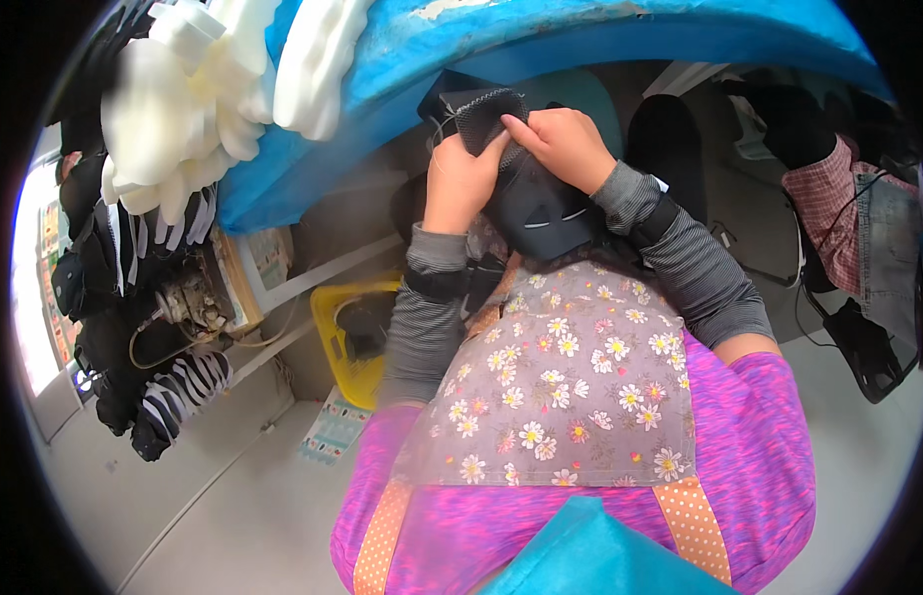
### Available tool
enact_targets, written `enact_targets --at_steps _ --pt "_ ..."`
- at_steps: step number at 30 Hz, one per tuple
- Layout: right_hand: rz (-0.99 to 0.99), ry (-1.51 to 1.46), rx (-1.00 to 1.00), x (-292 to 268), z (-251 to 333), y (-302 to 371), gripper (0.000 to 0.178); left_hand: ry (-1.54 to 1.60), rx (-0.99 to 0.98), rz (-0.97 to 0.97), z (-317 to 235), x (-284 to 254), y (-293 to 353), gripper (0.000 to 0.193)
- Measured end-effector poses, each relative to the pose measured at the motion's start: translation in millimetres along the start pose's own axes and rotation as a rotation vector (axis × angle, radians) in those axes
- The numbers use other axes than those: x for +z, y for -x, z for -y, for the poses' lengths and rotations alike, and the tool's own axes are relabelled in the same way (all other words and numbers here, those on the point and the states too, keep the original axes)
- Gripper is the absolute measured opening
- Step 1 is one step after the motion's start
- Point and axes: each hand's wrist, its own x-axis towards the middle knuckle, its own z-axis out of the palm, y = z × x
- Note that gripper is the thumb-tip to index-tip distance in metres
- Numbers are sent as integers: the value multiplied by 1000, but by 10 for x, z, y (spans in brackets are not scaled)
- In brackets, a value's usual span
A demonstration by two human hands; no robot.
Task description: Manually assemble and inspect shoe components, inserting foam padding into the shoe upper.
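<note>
Mesh (484,117) of the black cap (541,216), past the apron's (566,387) top edge, is pinched by left hand (460,178) and right hand (571,146), apparently being adjusted, which calls for steady tension next.

Stacked white molded pieces (154,114), bundled dark pieces (73,283) and an exposed metal mechanism (191,303) crowd what appears a sewing workshop.

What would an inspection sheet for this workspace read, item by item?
Surface: blue-covered table at the top of view
Job's things: dark mesh piece beside dark cap-like piece; whether joined, unclear
Clutter: white foam pieces at the table's left; yellow basket on the left
Hands: left hand and right hand both grip the dark mesh piece
Cables: thin dark cable at right
Surroundings: pink checked cloth at right; pale floor
</note>
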Motion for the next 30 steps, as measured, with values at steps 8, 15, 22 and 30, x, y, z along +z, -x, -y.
enact_targets --at_steps 8,15,22,30 --pt "53 160 -89 -86 -29 -41 47 163 13 77 141 86 -2 28" --pt "-338 103 -250 -481 -79 200 31 413 -163 -6 383 44 160 36" --pt "127 -542 620 -551 -759 1007 28 1187 -375 7 317 -106 351 39" --pt "513 -1335 577 7 -354 943 53 1302 -321 -113 511 66 557 35"
